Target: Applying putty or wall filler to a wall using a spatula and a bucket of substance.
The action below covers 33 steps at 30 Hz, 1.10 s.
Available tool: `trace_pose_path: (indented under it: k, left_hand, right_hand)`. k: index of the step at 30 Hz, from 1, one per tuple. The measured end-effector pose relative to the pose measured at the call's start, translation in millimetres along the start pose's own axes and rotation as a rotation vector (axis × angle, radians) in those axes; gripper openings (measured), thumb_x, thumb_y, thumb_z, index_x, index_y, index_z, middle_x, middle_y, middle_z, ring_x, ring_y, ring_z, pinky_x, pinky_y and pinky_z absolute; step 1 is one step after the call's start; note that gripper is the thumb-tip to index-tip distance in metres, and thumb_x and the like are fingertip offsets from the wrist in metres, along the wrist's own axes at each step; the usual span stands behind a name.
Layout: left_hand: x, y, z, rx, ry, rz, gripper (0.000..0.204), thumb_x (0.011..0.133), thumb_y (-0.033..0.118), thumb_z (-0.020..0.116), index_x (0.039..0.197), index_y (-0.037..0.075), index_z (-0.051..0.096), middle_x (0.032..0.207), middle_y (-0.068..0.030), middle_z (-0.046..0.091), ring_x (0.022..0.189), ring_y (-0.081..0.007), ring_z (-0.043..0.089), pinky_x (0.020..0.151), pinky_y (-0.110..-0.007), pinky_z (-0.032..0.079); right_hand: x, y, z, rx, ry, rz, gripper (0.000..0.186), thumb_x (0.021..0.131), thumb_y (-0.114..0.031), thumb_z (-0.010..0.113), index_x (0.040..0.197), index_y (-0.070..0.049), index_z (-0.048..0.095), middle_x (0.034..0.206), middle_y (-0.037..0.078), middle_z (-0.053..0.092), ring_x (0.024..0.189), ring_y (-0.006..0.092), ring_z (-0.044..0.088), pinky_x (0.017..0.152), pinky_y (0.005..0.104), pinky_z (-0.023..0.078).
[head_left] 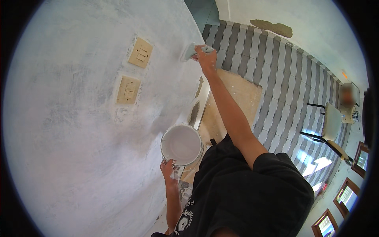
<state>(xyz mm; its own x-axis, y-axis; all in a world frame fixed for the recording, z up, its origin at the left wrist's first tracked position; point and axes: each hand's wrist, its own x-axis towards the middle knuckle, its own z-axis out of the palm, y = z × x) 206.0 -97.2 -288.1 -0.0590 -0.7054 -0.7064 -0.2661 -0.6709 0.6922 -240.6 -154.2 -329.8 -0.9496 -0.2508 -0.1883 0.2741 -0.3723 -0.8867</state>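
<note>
A paint bucket point(181, 145) of white paint is gripped at its rim by the left hand point(169, 169), held beside the wall point(79, 130); it is judged heavy and prone to slopping. A stiff, light brush point(190, 51) is clamped by its handle in the right hand point(206, 58), bristles pressed to the wall.

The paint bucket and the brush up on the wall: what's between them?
In the head view, only freshly painted white wall lies between the bucket in the left hand and the brush in the right hand; the two beige switch plates sit off to the left.
</note>
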Motion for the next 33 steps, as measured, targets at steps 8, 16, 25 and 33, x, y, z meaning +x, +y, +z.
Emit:
trace_pose_path:
  k: [8, 16, 25, 33]
  left_hand:
    - [4.5, -7.8, -8.8, -0.029, -0.076, 0.005, 0.015, 0.074, 0.007, 0.059, 0.087, 0.01, 0.056, 0.076, -0.0019, 0.061, 0.066, -0.0129, 0.057, 0.057, -0.029, 0.045]
    - [6.3, -9.6, -17.3, 0.002, -0.014, -0.015, 0.026, 0.064, 0.004, 0.062, 0.089, 0.009, 0.058, 0.077, 0.0013, 0.058, 0.066, -0.0106, 0.053, 0.057, -0.026, 0.039]
    - [-2.9, 6.3, -11.1, 0.02, -0.017, -0.01, 0.018, 0.071, 0.005, 0.059, 0.088, 0.01, 0.056, 0.073, -0.0005, 0.058, 0.063, -0.0108, 0.054, 0.056, -0.025, 0.04]
    - [-11.5, 2.6, -20.5, -0.002, -0.011, -0.004, 0.023, 0.069, 0.005, 0.059, 0.092, 0.007, 0.058, 0.078, -0.0019, 0.059, 0.066, -0.0134, 0.055, 0.059, -0.027, 0.042]
  right_hand:
    - [0.2, -50.7, 67.0, -0.319, 0.004, -0.113, 0.016, 0.078, -0.007, 0.064, 0.09, 0.003, 0.069, 0.075, 0.011, 0.066, 0.055, 0.0175, 0.063, 0.05, 0.0289, 0.054]
    - [-7.1, -100.5, 82.7, 0.076, -0.105, -0.058, 0.021, 0.08, -0.011, 0.059, 0.092, 0.003, 0.07, 0.083, 0.013, 0.067, 0.054, 0.0212, 0.064, 0.048, 0.0294, 0.052]
    - [-10.4, -134.6, 84.2, 0.388, -0.242, 0.008, 0.029, 0.085, -0.015, 0.062, 0.108, 0.003, 0.06, 0.087, 0.014, 0.065, 0.07, 0.0207, 0.065, 0.066, 0.031, 0.056]
    - [-3.2, -89.8, 74.5, 0.518, -0.342, -0.192, 0.024, 0.083, -0.011, 0.059, 0.104, 0.002, 0.058, 0.09, 0.016, 0.065, 0.075, 0.0289, 0.067, 0.073, 0.0393, 0.056]
